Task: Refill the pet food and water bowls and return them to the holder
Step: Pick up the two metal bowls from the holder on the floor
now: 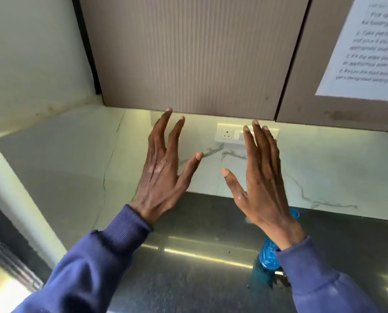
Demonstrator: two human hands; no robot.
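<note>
Blue bottle [268,255]; marble-veined backsplash [324,168]

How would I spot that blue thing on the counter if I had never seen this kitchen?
Start at the dark, shiny countertop under the ribbed wall cabinets. Follow the person's right hand down to its wrist: the blue bottle stands just below it, partly hidden by the arm. It is the only bright blue, crinkly-looking thing on the counter; its cap peeks out beyond the wrist.

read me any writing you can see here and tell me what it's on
Paper sheet taped to the upper cabinet door, blurred and cut off at the right:
"Pick up the"
"Take pet food"
"and pour it into the"
"Fill the water bowl"
"Return the food and water"
Remaining lines unreadable.
Blue bottle: no readable label.
</note>
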